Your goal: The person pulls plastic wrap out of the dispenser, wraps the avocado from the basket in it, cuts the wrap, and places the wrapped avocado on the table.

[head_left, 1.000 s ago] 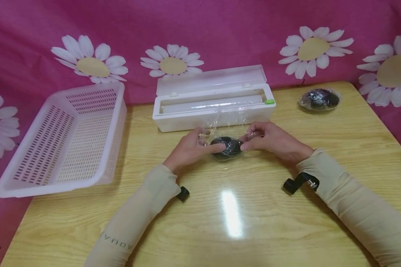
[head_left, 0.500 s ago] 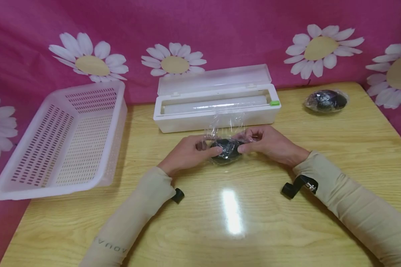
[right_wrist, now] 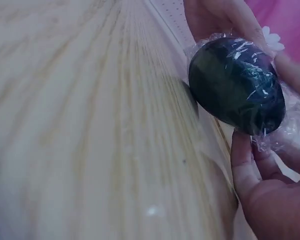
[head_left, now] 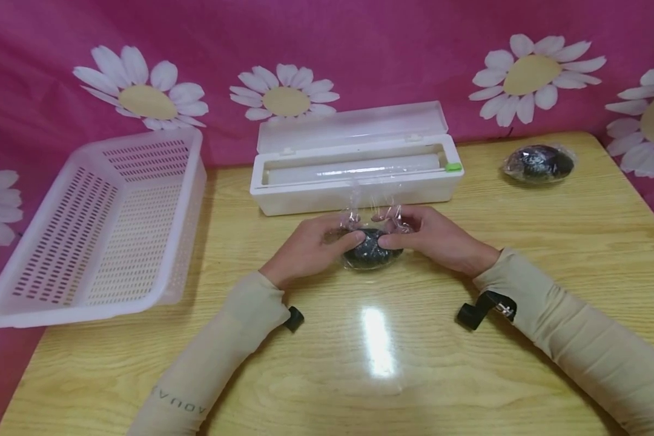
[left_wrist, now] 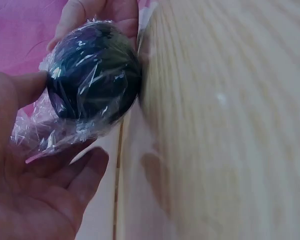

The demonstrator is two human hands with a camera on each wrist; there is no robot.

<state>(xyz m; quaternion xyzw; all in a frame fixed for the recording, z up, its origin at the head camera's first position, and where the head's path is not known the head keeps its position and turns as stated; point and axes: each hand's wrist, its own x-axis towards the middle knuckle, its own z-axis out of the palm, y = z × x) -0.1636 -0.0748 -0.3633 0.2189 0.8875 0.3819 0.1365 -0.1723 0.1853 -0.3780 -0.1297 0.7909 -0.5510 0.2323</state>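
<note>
A dark green, egg-shaped fruit that looks like an avocado point(head_left: 372, 255) lies wrapped in clear cling film in front of the dispenser. My left hand point(head_left: 310, 247) holds its left side, thumb on top and fingers behind. From the right, my right hand point(head_left: 441, 239) grips it the same way, its thumb close to the left one. Crinkled cling film point(right_wrist: 295, 122) bunches at the far side of the fruit, between the fingers. A film strip rises from there toward the roll point(head_left: 360, 168) in the white dispenser box point(head_left: 354, 197). The far fingers are partly hidden in the head view.
Behind the hands, the dispenser's lid point(head_left: 354, 126) stands raised, and a green slider point(head_left: 453, 167) sits at its right end. A second wrapped dark fruit point(head_left: 539, 163) rests at the back right. The white slotted basket point(head_left: 166, 242) occupies the left side of the wooden table point(head_left: 305, 375).
Both thumbs have come closer together on top of the fruit. The right hand has shifted slightly left, and the film between fruit and roll is gathered narrower.
</note>
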